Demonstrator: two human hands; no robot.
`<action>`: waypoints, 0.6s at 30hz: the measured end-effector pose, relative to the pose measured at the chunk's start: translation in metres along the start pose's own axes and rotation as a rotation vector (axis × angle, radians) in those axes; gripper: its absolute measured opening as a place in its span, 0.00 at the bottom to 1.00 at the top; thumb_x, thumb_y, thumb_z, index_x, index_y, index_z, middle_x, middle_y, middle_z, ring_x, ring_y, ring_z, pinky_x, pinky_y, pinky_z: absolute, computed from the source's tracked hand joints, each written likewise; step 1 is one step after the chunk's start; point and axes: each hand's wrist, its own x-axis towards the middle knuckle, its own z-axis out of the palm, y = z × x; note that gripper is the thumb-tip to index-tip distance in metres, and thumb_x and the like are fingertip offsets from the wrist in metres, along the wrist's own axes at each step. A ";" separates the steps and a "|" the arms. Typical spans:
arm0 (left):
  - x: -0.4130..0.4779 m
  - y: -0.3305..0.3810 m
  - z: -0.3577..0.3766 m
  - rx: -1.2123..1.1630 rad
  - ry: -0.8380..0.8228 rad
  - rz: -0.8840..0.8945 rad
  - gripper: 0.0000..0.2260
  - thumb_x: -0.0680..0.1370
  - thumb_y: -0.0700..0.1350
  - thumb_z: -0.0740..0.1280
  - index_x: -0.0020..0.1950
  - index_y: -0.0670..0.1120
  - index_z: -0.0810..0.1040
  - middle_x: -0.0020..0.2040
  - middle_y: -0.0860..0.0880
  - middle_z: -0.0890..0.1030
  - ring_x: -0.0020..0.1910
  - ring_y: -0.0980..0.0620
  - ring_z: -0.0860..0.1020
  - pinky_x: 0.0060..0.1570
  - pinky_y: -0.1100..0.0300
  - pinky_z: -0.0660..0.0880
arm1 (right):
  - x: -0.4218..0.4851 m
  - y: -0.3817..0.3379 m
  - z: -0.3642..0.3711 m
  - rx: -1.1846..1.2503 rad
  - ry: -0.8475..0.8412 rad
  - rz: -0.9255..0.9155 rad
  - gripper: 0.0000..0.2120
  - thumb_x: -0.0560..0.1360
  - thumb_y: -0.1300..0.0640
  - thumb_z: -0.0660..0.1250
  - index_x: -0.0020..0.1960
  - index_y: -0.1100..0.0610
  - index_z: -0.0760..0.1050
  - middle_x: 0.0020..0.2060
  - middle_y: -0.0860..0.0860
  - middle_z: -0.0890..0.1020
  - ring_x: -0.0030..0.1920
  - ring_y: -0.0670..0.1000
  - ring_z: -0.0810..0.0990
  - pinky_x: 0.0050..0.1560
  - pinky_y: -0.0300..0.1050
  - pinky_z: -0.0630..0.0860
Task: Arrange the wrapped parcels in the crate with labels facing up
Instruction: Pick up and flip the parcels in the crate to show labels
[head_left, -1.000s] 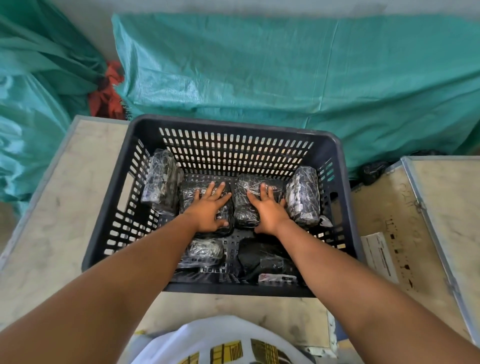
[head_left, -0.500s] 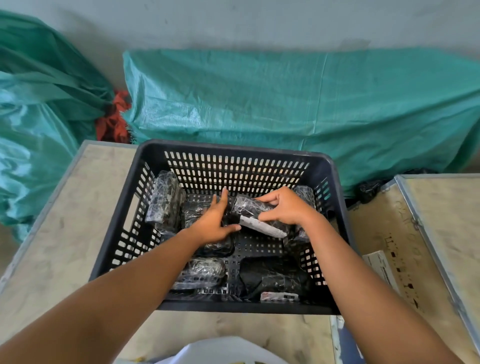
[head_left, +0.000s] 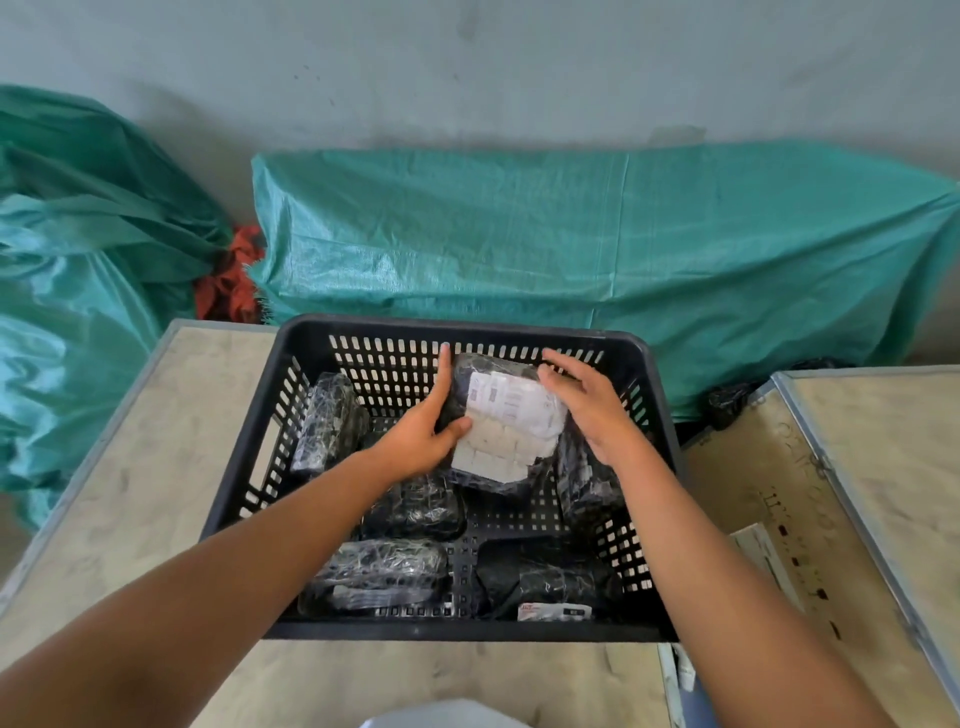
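Note:
A black slotted crate sits on a wooden top. Inside lie several parcels wrapped in black film. I hold one parcel tilted up above the crate floor, its white label facing me. My left hand grips its left edge, thumb on the label. My right hand rests against its right edge with fingers spread. Other parcels: one leaning at the left wall, one under my left wrist, one at the front left, one at the front right with a label edge showing, one at the right wall.
The crate rests on a pale wooden surface. A second wooden panel with metal edging lies to the right, with a white paper on it. Green tarpaulin bundles lie behind, against a grey wall.
Both hands lay flat on two middle parcels a second ago. They have since lifted one parcel and turned it over, so its white label now faces up toward me.

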 end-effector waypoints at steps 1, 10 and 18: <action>-0.002 -0.002 0.001 -0.013 0.014 -0.029 0.43 0.83 0.50 0.64 0.73 0.74 0.28 0.69 0.60 0.68 0.49 0.54 0.85 0.46 0.57 0.83 | -0.003 0.008 0.005 -0.032 0.034 0.001 0.35 0.69 0.33 0.74 0.74 0.36 0.70 0.72 0.40 0.74 0.67 0.40 0.71 0.67 0.53 0.68; 0.007 -0.010 0.011 0.031 -0.010 -0.159 0.32 0.85 0.49 0.61 0.81 0.65 0.44 0.77 0.56 0.64 0.63 0.56 0.75 0.49 0.77 0.70 | -0.009 0.033 0.034 -0.400 -0.103 -0.069 0.59 0.70 0.54 0.82 0.82 0.34 0.41 0.80 0.53 0.59 0.77 0.55 0.64 0.76 0.55 0.67; 0.023 -0.016 0.047 0.239 -0.100 -0.303 0.48 0.75 0.41 0.75 0.84 0.53 0.44 0.79 0.44 0.62 0.70 0.43 0.72 0.68 0.52 0.72 | 0.013 0.049 0.034 -0.666 -0.188 0.197 0.67 0.66 0.55 0.84 0.83 0.41 0.35 0.77 0.62 0.58 0.74 0.64 0.67 0.74 0.60 0.68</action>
